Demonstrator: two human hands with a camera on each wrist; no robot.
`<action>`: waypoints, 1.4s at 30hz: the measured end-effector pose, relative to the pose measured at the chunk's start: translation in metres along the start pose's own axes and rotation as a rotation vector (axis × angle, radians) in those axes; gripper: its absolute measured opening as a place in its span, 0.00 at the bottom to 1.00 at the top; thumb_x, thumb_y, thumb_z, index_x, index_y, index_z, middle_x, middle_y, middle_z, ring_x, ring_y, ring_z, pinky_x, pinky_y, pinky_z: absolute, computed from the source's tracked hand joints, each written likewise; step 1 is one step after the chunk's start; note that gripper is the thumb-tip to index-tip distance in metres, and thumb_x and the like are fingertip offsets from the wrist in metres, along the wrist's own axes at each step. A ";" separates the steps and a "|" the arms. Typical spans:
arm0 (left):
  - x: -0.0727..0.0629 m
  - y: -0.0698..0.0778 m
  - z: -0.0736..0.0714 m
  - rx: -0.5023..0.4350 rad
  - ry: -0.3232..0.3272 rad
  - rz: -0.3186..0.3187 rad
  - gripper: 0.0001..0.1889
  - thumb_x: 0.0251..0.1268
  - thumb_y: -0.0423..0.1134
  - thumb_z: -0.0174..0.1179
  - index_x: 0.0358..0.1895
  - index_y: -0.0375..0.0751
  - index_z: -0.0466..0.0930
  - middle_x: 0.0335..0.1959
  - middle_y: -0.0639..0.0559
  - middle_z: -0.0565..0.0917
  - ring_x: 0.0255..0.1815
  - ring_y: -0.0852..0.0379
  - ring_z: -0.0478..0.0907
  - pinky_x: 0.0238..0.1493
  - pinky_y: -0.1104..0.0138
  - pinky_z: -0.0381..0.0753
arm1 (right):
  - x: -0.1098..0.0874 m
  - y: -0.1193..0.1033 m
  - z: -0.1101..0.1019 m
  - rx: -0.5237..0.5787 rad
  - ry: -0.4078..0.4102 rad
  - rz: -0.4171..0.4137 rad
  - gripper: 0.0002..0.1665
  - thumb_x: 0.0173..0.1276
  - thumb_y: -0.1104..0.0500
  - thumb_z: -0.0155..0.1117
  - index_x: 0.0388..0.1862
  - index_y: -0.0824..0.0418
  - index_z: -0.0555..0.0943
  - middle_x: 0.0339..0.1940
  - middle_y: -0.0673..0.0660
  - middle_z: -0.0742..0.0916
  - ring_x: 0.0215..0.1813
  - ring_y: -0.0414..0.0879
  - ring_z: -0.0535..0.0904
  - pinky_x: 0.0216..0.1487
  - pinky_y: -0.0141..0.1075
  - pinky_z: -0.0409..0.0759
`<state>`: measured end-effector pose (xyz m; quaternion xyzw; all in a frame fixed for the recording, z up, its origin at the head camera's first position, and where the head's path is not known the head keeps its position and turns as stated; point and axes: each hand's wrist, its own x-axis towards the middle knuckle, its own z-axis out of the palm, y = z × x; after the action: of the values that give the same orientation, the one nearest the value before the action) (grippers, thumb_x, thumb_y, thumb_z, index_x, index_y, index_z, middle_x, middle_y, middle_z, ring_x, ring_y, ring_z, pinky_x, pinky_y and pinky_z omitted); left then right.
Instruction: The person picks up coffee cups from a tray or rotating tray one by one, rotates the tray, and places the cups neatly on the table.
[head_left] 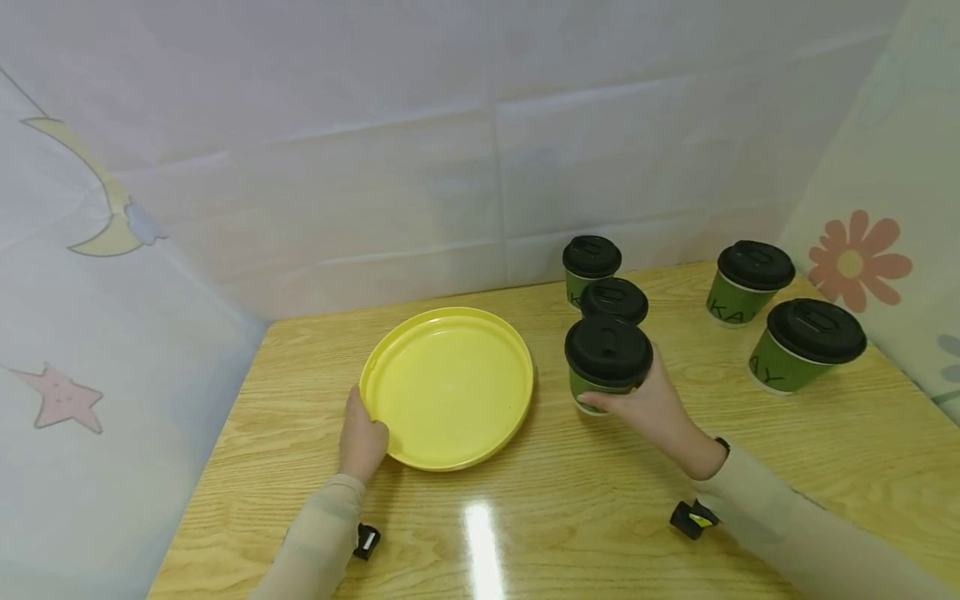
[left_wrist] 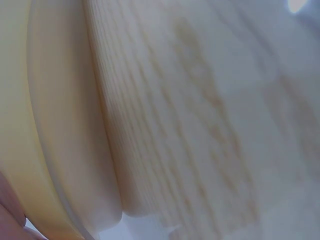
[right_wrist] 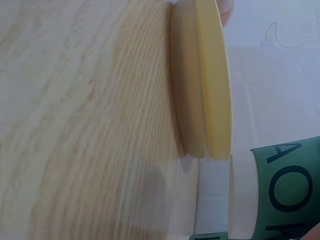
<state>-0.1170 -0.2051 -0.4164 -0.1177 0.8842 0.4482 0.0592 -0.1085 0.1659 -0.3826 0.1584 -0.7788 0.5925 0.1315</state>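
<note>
A round yellow tray with a raised rim lies on the wooden table, left of centre. At its near left edge my left hand grips the rim; in the left wrist view only a bit of the fingers shows beside the tray wall. My right hand holds a green paper cup with a black lid, thumb on the near side. The cup is upright, to the tray's right, and its white base appears raised off the table in the right wrist view.
Right behind the held cup stands another lidded cup, with a further cup near the back wall. Two more lidded cups, one behind the other, stand at the right. Pale printed sheets enclose the table.
</note>
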 end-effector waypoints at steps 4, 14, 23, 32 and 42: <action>0.000 0.000 0.000 -0.009 -0.008 -0.005 0.39 0.60 0.19 0.35 0.74 0.25 0.28 0.76 0.27 0.37 0.75 0.32 0.39 0.73 0.45 0.43 | -0.004 0.003 -0.005 0.000 0.019 -0.005 0.48 0.41 0.78 0.78 0.63 0.70 0.68 0.56 0.40 0.76 0.57 0.34 0.72 0.58 0.24 0.68; 0.004 -0.004 0.001 -0.019 -0.008 -0.011 0.40 0.60 0.19 0.35 0.75 0.26 0.28 0.76 0.29 0.37 0.76 0.34 0.38 0.74 0.46 0.42 | -0.011 0.011 -0.013 -0.055 0.057 -0.004 0.46 0.38 0.78 0.80 0.60 0.71 0.71 0.51 0.35 0.78 0.54 0.32 0.74 0.56 0.24 0.69; 0.000 -0.003 0.000 -0.020 -0.003 -0.005 0.40 0.59 0.19 0.35 0.75 0.26 0.29 0.76 0.29 0.37 0.76 0.34 0.39 0.74 0.46 0.43 | -0.014 0.017 -0.018 -0.071 0.060 -0.023 0.45 0.35 0.79 0.80 0.56 0.73 0.73 0.49 0.34 0.79 0.51 0.31 0.75 0.55 0.23 0.70; 0.000 -0.001 0.000 -0.012 -0.005 -0.003 0.40 0.60 0.19 0.35 0.75 0.26 0.28 0.76 0.28 0.37 0.76 0.33 0.39 0.74 0.46 0.43 | -0.018 0.024 -0.021 -0.042 0.042 -0.030 0.45 0.35 0.79 0.80 0.57 0.72 0.73 0.48 0.35 0.80 0.51 0.32 0.76 0.55 0.24 0.71; 0.000 -0.001 0.000 0.000 -0.008 0.002 0.39 0.60 0.19 0.35 0.74 0.25 0.28 0.76 0.28 0.37 0.75 0.33 0.39 0.73 0.46 0.43 | -0.023 0.031 -0.023 -0.065 0.033 0.014 0.45 0.38 0.77 0.80 0.59 0.72 0.72 0.49 0.35 0.79 0.52 0.30 0.74 0.56 0.22 0.69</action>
<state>-0.1165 -0.2059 -0.4175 -0.1150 0.8840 0.4488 0.0622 -0.1002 0.1983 -0.4130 0.1389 -0.7965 0.5703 0.1452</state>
